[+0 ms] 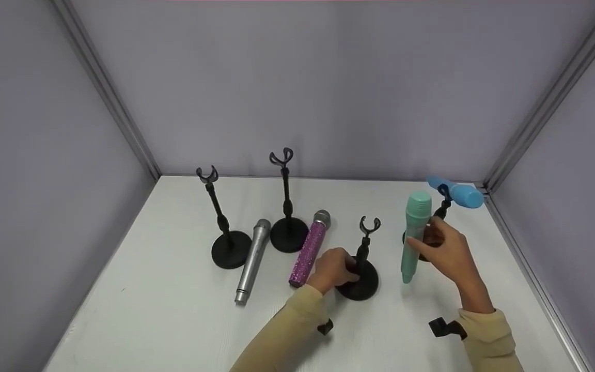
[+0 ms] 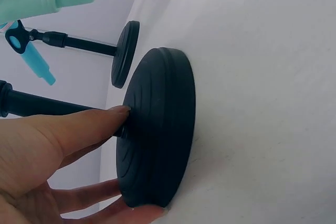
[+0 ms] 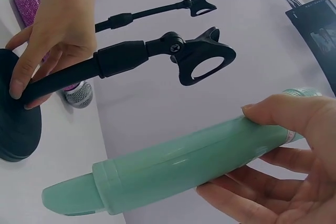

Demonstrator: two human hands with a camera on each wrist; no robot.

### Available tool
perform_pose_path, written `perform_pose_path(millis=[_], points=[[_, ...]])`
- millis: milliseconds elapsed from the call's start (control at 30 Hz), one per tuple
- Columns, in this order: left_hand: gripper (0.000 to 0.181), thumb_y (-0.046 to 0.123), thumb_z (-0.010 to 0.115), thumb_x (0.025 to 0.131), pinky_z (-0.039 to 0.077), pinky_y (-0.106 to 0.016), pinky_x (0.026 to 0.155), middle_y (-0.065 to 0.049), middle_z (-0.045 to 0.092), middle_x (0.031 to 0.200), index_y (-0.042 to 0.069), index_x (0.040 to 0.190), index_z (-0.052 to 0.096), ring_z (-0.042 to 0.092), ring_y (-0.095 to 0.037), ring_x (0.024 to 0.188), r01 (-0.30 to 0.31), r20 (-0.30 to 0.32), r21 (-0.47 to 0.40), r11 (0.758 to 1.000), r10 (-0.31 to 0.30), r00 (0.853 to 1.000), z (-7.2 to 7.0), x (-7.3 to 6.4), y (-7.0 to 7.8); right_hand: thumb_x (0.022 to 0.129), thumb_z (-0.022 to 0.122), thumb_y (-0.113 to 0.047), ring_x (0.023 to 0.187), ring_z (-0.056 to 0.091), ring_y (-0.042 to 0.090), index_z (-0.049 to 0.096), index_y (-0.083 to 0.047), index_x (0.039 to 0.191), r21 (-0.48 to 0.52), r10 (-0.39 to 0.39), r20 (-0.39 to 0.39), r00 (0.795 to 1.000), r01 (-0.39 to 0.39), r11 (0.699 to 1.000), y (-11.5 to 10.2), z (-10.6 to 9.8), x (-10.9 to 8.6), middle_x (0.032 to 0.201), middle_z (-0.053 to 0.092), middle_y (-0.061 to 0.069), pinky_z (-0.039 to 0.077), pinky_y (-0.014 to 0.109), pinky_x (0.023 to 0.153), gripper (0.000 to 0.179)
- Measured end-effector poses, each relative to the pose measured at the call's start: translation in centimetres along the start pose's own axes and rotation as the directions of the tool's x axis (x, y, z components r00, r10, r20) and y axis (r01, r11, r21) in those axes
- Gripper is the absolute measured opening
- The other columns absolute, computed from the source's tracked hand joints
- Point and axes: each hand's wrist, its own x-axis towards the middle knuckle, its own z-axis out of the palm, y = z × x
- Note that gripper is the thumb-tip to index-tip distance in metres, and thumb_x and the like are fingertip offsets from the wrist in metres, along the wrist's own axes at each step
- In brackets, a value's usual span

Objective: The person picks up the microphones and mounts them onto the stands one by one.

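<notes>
Left hand (image 1: pixel 333 268) on black stand (image 1: pixel 365 284); right hand (image 1: pixel 448 250) on green microphone (image 1: pixel 415 229).
In head view I see the left hand's thumb and fingers curled at the stand's base, lower right of centre; the right hand, partly closed, pinches the microphone head end up, right of centre, near the blue microphone (image 1: pixel 466 196).

Mint-green microphone (image 1: pixel 415 227) aloft, head up, near an upright black stand (image 1: pixel 363 251)
</notes>
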Motion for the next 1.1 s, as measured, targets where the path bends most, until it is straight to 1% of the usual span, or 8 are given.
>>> perform_pose_path(millis=[233,433,533,633,667,800,933,1100], points=[[0.030,0.028,0.090,0.079,0.056,-0.043,0.084,0.001,0.080,0.103,0.017,0.105,0.082,0.071,-0.020,0.098,-0.051,-0.038,0.032,0.998,0.052,0.998,0.5,-0.3,-0.2,0.092,0.078,-0.023,0.101,0.071,0.027,0.059,-0.003,0.135,-0.063,-0.056,-0.041,0.998,0.054,0.997,0.0,0.6,0.3,0.114,0.074,0.019,0.061,0.043,0.086,0.051],[0.023,0.024,0.089,0.081,0.057,-0.037,0.077,0.001,0.080,0.096,0.015,0.101,0.083,0.069,-0.016,0.091,-0.087,-0.046,0.012,0.996,0.088,0.995,0.6,-0.4,-0.5,0.092,0.079,-0.020,0.103,0.071,0.031,0.060,-0.001,0.133,-0.076,-0.091,-0.056,0.994,0.087,0.993,-0.3,0.7,0.6,0.113,0.074,0.020,0.059,0.042,0.089,0.049],[0.020,0.024,0.088,0.081,0.056,-0.035,0.074,0.002,0.080,0.093,0.016,0.099,0.083,0.068,-0.014,0.088,-0.092,-0.048,0.002,0.996,0.092,0.995,0.6,-0.5,-0.6,0.091,0.079,-0.019,0.102,0.071,0.019,0.061,-0.002,0.133,-0.076,-0.102,-0.067,0.993,0.097,0.992,-0.3,0.7,0.8,0.113,0.074,0.018,0.057,0.028,0.089,0.048],[0.018,0.024,0.088,0.081,0.055,-0.035,0.073,0.003,0.079,0.093,0.018,0.097,0.083,0.067,-0.015,0.088,-0.092,-0.056,0.004,0.996,0.092,0.994,0.7,-0.5,-0.6,0.091,0.080,-0.018,0.099,0.066,0.004,0.061,-0.003,0.133,-0.076,-0.111,-0.071,0.991,0.105,0.992,-0.3,0.8,0.9,0.113,0.075,0.016,0.051,0.014,0.085,0.048],[0.018,0.024,0.088,0.081,0.054,-0.035,0.073,0.004,0.079,0.093,0.018,0.097,0.083,0.067,-0.015,0.088,-0.093,-0.060,0.001,0.996,0.093,0.994,0.7,-0.5,-0.6,0.091,0.080,-0.017,0.098,0.065,0.001,0.061,-0.003,0.133,-0.072,-0.113,-0.069,0.991,0.108,0.992,-0.3,0.8,0.9,0.113,0.075,0.016,0.050,0.011,0.085,0.048],[0.017,0.018,0.088,0.081,0.054,-0.033,0.080,0.000,0.078,0.094,0.013,0.097,0.083,0.064,-0.015,0.090,-0.128,-0.078,-0.068,0.989,0.123,0.989,0.9,-0.5,-0.9,0.091,0.079,-0.017,0.099,0.065,0.003,0.060,-0.003,0.134,-0.058,-0.112,-0.058,0.992,0.109,0.992,-0.3,1.0,0.9,0.113,0.074,0.016,0.050,0.011,0.085,0.049],[0.018,0.011,0.087,0.080,0.053,-0.032,0.089,-0.005,0.074,0.098,0.007,0.098,0.083,0.062,-0.016,0.095,-0.175,-0.100,-0.162,0.971,0.161,0.982,1.2,-0.6,-1.3,0.091,0.079,-0.017,0.098,0.064,0.000,0.060,-0.003,0.134,-0.047,-0.114,-0.054,0.992,0.111,0.993,-0.1,1.1,0.8,0.113,0.074,0.016,0.050,0.010,0.085,0.049],[0.022,0.014,0.086,0.082,0.051,-0.037,0.101,-0.006,0.072,0.115,0.009,0.102,0.083,0.060,-0.023,0.111,-0.167,-0.097,-0.176,0.970,0.152,0.984,1.4,-0.9,-1.6,0.091,0.080,-0.016,0.096,0.062,-0.007,0.061,-0.003,0.133,-0.034,-0.122,-0.066,0.990,0.120,0.992,-0.1,1.1,0.8,0.112,0.074,0.016,0.055,0.017,0.086,0.048]])
